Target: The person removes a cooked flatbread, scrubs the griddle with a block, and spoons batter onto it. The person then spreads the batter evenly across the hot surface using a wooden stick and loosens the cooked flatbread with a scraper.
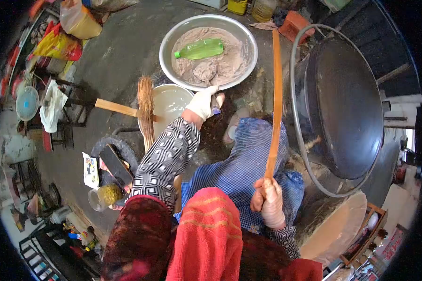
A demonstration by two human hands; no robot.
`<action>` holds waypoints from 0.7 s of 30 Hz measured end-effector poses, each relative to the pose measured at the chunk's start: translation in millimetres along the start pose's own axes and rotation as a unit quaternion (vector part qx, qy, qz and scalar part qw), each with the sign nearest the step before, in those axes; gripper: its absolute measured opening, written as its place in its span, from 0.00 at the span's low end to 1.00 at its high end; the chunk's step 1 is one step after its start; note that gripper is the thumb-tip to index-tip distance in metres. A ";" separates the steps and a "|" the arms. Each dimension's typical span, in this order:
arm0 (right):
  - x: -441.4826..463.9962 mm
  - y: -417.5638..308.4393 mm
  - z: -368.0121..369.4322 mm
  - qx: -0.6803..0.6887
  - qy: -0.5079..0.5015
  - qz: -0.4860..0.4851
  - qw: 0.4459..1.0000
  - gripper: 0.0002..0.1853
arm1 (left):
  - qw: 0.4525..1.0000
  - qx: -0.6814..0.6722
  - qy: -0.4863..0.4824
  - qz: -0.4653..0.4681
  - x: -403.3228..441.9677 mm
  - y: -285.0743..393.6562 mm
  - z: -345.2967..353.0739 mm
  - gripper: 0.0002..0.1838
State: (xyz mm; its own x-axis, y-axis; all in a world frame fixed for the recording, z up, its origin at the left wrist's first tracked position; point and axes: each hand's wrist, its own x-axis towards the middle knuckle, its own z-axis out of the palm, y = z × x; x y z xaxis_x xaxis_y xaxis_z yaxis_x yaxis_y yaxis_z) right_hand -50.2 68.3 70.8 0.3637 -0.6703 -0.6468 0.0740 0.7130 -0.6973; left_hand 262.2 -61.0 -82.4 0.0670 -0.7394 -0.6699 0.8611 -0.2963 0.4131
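My left hand [204,104], in a white glove, is closed at the near rim of a large metal basin [254,49], around what looks like the handle of a ladle [205,71]. The ladle's bowl rests in the pinkish-brown paste [237,58]. A green plastic bottle [201,48] lies on that paste. My right hand [268,199], also gloved, grips the lower end of a long, thin wooden strip [276,103], which points away from me. Below the basin sits a bucket of cloudy liquid [171,100], with a straw brush [146,100] and a flat wooden piece [115,107] across it.
A large round black griddle [349,107] with a metal ring [295,93] stands at the right. At the left, a phone [116,165] and a jar [105,196] are on a round stool. A round tan sheet [335,225] lies at the lower right. A fan [27,103] is far left.
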 end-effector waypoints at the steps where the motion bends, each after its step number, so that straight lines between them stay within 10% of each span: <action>1: 0.4 2.2 -2.9 0.005 0.003 0.001 1.000 0.14 | 1.000 -0.007 0.007 -0.030 28.2 -0.3 -9.3 0.16; 4: -8.5 11.2 -20.6 -0.099 0.067 -0.047 0.992 0.14 | 0.961 0.272 -0.052 0.025 -14.0 31.1 -18.1 0.13; 7: -6.5 35.7 -52.6 -0.119 0.142 -0.076 0.980 0.13 | 0.788 0.608 -0.045 0.088 -82.6 88.9 -24.5 0.16; 9: -6.6 43.7 -60.4 -0.090 0.181 -0.061 0.977 0.13 | 0.598 0.785 -0.053 0.153 -74.0 136.1 -92.2 0.18; 11: -4.9 43.5 -57.9 -0.073 0.211 -0.045 0.974 0.13 | 0.207 0.973 0.098 -0.002 -98.4 155.3 -20.1 0.30; 15: -1.5 41.8 -59.9 -0.059 0.214 -0.066 0.973 0.12 | 0.193 0.973 0.131 0.002 -64.1 162.1 -35.1 0.23; 17: -4.8 41.9 -60.4 -0.089 0.212 -0.091 0.969 0.12 | 0.397 0.898 0.149 -0.118 -50.8 143.3 -17.0 0.27; 21: -6.6 42.6 -60.1 -0.131 0.230 -0.101 0.959 0.12 | 0.504 0.855 0.072 -0.099 -29.1 117.7 -13.3 0.15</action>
State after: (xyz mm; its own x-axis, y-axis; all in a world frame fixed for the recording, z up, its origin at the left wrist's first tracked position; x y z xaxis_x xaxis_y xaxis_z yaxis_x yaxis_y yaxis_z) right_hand -105.4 90.8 26.8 -0.0861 -0.8526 -0.5155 -0.1586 0.5225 -0.8378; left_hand 368.3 -66.3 -22.4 0.2063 -0.5781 -0.7894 -0.8267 -0.5346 0.1754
